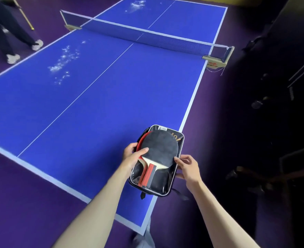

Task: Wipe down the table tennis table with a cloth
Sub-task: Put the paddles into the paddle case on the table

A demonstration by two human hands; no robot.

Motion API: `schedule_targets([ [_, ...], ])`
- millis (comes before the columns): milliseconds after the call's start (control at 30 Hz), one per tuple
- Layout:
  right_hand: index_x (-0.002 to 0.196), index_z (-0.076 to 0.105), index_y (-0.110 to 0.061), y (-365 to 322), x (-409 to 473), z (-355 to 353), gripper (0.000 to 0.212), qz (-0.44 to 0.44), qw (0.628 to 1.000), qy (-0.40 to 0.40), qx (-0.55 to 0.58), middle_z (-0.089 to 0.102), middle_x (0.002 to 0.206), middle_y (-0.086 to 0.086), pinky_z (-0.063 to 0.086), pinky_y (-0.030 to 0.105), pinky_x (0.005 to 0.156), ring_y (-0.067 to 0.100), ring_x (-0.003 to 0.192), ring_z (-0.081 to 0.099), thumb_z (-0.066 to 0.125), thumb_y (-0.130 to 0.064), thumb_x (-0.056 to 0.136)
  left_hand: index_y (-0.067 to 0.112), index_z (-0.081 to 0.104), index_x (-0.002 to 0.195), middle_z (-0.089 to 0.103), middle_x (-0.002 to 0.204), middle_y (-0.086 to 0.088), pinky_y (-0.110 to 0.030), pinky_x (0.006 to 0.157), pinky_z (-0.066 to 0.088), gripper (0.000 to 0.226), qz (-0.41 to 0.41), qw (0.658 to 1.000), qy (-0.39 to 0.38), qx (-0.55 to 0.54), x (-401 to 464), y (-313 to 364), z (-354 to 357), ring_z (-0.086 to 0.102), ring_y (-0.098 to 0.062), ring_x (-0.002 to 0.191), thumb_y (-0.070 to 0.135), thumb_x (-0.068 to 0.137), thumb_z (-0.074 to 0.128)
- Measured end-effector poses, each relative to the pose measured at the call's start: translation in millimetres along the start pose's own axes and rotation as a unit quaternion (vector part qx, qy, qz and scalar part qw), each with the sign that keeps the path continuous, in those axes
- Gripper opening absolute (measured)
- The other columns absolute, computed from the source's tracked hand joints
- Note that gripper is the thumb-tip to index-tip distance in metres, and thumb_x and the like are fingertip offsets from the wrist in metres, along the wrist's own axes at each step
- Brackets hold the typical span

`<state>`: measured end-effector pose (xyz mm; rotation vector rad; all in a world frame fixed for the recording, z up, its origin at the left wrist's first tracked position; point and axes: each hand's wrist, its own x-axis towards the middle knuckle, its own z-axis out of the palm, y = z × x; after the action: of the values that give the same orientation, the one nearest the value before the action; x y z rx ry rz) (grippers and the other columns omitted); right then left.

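The table point(97, 97) fills the view, a broad blue top, smooth and matte, edged and halved by thin white lines. No cloth shows anywhere in view. Two whitish speckled patches sit on the blue: one smear point(63, 64) on the near half toward the left side, another point(137, 5) beyond the net. The net point(144, 35), dark mesh with a white top band, stretches across, clamped at each side by a pale post bracket point(217, 59).

At the near right corner both hands are busy with a bat case point(158, 161), a dark rounded-rectangle pouch with a pale piped rim and glossy lining, lying partly over the table's edge. On the open case lie two bats: the top one point(159, 149) shows a black, dull rubber face and a pale wooden neck with a red-and-dark handle; a red face point(141, 140) peeks out beneath it on the left.

The left hand point(133, 154) grips the case's left side, thumb pressed on the black bat face. The right hand point(187, 166) holds the case's right edge, fingers curled, fingertips touching the blade's rim.

Around the table, a deep purple floor. At far left, another person's dark trousers point(3, 27) and light shoes, a yellowish stick beside them. The right side of the room is too dark to read.
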<state>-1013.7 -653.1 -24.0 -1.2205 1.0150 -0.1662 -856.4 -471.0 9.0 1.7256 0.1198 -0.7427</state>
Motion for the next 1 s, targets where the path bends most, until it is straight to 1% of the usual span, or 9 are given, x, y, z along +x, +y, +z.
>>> schedule_targets([
  [67,0.101,0.062,-0.001,24.7,-16.3,2.2,0.026,0.012,1.0,-0.015,0.003,0.074,0.106,0.02,0.063,0.061,0.071,0.029,0.091,0.07,0.079,-0.018,0.092,0.018,0.07,0.106,0.076,0.105,-0.006,-0.043,0.092,0.059,0.038,0.003,1.0,0.024,0.012,-22.9,-18.9,-10.4,0.074,-0.024,0.098,0.02,0.074,0.09],
  [200,0.101,0.061,0.003,61.6,-55.9,12.9,0.026,0.03,0.999,-0.039,0.011,0.071,0.1,0.019,0.064,0.058,0.069,0.024,0.089,0.067,0.078,-0.013,0.092,0.012,0.068,0.109,0.076,0.103,-0.006,-0.025,0.077,0.056,0.031,0.002,0.998,0.041,0.052,-71.5,-46.1,-36.8,0.073,-0.021,0.096,0.011,0.082,0.084],
  [367,0.105,0.059,0.006,91.2,-103.9,37.0,0.025,0.037,0.998,-0.033,0.028,0.066,0.097,0.013,0.063,0.056,0.069,0.022,0.089,0.066,0.076,-0.008,0.093,0.008,0.065,0.116,0.075,0.107,-0.007,-0.022,0.075,0.053,0.034,0.002,0.996,0.033,0.083,-98.8,-73.4,-76.5,0.072,-0.018,0.098,0.01,0.086,0.08],
  [467,0.104,0.061,0.005,105.0,-117.4,54.2,0.02,0.034,0.999,-0.005,0.027,0.065,0.098,0.012,0.063,0.054,0.069,0.02,0.087,0.064,0.075,-0.005,0.093,0.009,0.063,0.119,0.074,0.108,-0.006,-0.026,0.081,0.055,0.038,-0.001,0.996,0.027,0.09,-91.1,-91.4,-93.9,0.071,-0.019,0.1,0.012,0.085,0.081],
  [567,0.104,0.067,-0.003,122.9,-122.0,72.8,0.013,0.03,0.999,0.021,0.011,0.07,0.106,0.012,0.064,0.049,0.069,0.021,0.088,0.067,0.073,-0.005,0.093,0.011,0.06,0.125,0.072,0.116,-0.007,-0.041,0.099,0.055,0.05,-0.015,0.996,0.007,0.083,-69.0,-111.5,-110.0,0.07,-0.022,0.107,0.019,0.082,0.085],
  [700,0.099,0.076,-0.025,149.4,-118.2,96.7,0.022,0.037,0.998,0.053,-0.027,0.078,0.104,0.0,0.061,0.059,0.087,0.032,0.103,0.074,0.077,-0.014,0.08,0.027,0.062,0.114,0.074,0.111,0.001,-0.047,0.098,0.055,0.056,-0.022,0.996,-0.024,0.087,-29.3,-150.8,-120.3,0.071,-0.018,0.103,0.04,0.065,0.083],
  [800,0.094,0.077,-0.029,166.6,-113.2,105.9,0.037,0.033,0.997,0.046,-0.051,0.079,0.097,-0.002,0.06,0.055,0.094,0.031,0.101,0.074,0.071,-0.03,0.057,0.032,0.061,0.111,0.072,0.111,0.005,-0.047,0.097,0.055,0.048,-0.029,0.993,-0.054,0.106,-20.0,-168.9,-121.3,0.07,-0.017,0.103,0.039,0.066,0.076],
  [867,0.093,0.077,-0.026,168.8,-115.3,113.1,0.038,0.04,0.998,0.048,-0.033,0.079,0.097,0.001,0.058,0.047,0.089,0.026,0.093,0.071,0.066,-0.025,0.057,0.03,0.059,0.12,0.069,0.116,0.005,-0.046,0.099,0.054,0.052,-0.029,0.99,-0.076,0.116,-19.2,-171.3,-121.5,0.067,-0.017,0.107,0.036,0.071,0.074],
  [1000,0.103,0.072,-0.012,171.1,-113.1,117.9,0.041,0.06,0.996,0.059,0.001,0.077,0.104,0.012,0.054,0.036,0.077,0.018,0.086,0.067,0.062,-0.016,0.064,0.023,0.053,0.136,0.064,0.127,0.001,-0.042,0.103,0.051,0.053,-0.021,0.983,-0.112,0.147,-18.4,-166.6,-115.2,0.061,-0.019,0.115,0.012,0.088,0.071],
])
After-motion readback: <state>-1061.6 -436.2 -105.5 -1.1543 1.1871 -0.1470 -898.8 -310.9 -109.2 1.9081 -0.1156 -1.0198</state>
